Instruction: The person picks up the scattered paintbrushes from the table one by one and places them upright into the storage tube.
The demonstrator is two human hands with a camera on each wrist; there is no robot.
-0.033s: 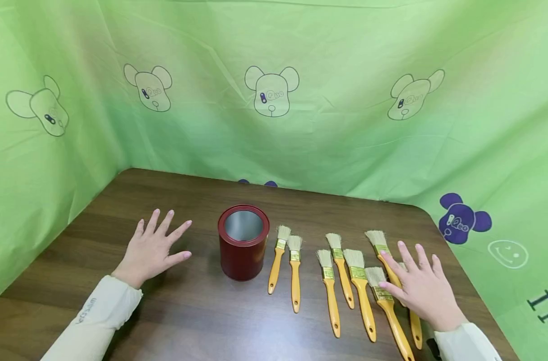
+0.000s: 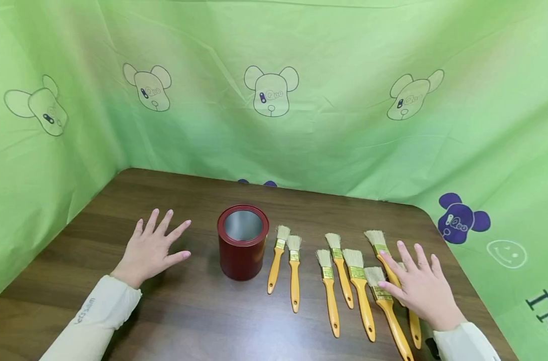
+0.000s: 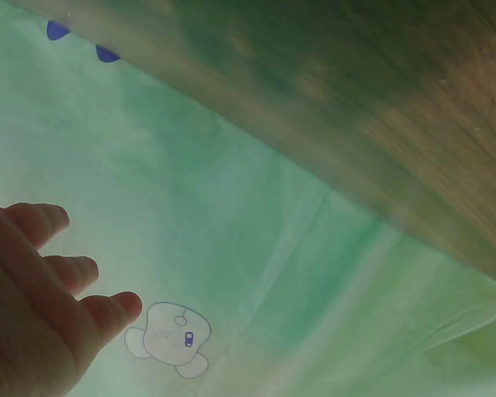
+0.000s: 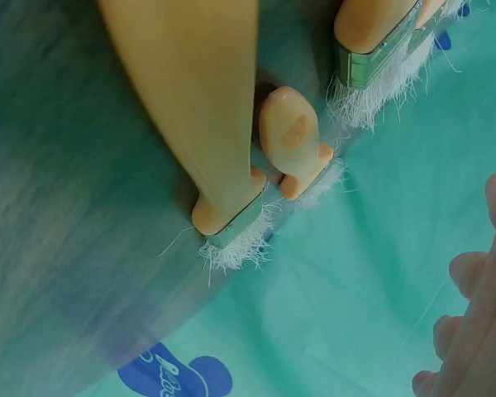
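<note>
A red can [image 2: 243, 241] with a bare metal inside stands upright in the middle of the brown table [image 2: 201, 321]. To its right, several yellow-handled paintbrushes [image 2: 330, 296] lie side by side with their bristles pointing away. My left hand [image 2: 153, 249] lies flat on the table left of the can, fingers spread, holding nothing. My right hand [image 2: 419, 287] rests with spread fingers on the handles of the rightmost brushes [image 2: 388, 313]. In the right wrist view, brush handles [image 4: 190, 107] and bristles fill the frame, with my fingertips [image 4: 471, 331] at the right edge.
A green cloth [image 2: 274, 100] printed with bear figures hangs behind the table and along both sides. The table's far right corner [image 2: 429, 213] is rounded. In the left wrist view, the cloth [image 3: 256, 248] and a table edge show past my fingers [image 3: 74, 273].
</note>
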